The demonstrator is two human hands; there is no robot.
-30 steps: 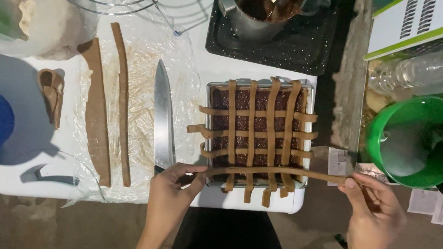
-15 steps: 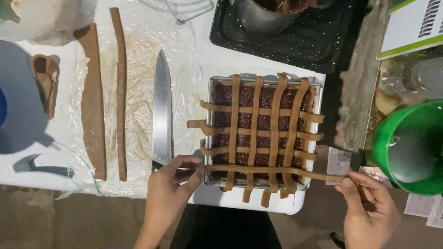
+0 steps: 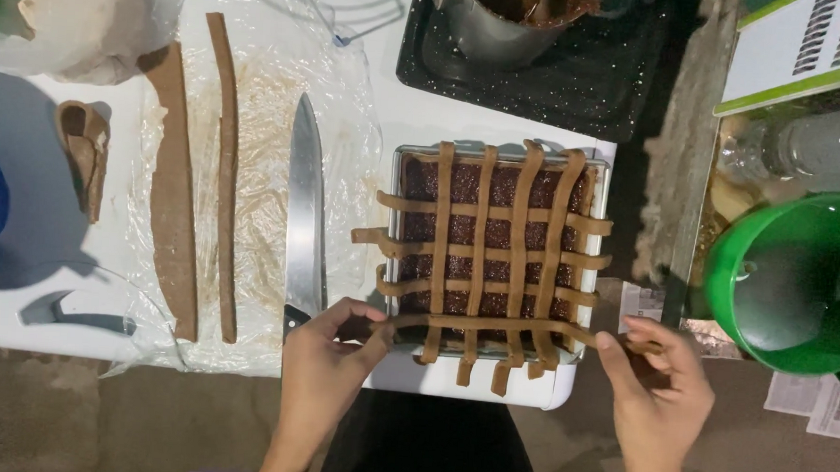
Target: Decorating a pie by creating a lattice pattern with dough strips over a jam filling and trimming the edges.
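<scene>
A square metal baking pan (image 3: 600, 182) holds a dark filling under a lattice of brown dough strips (image 3: 480, 231). Another brown dough strip (image 3: 487, 324) stretches across the pan's near edge. My left hand (image 3: 324, 369) pinches its left end beside the pan's near left corner. My right hand (image 3: 655, 378) pinches its right end just past the near right corner. The strip lies over the hanging ends of the upright strips.
A large knife (image 3: 306, 212) lies left of the pan on clear plastic wrap (image 3: 265, 116). Two long dough strips (image 3: 222, 175) and a scrap (image 3: 82, 150) rest further left. A metal pot (image 3: 505, 13) stands behind; a green bucket (image 3: 791, 281) stands right.
Both hands keep hold of the strip's ends; the strip has settled lower across the pan's near edge. The view has shifted slightly.
</scene>
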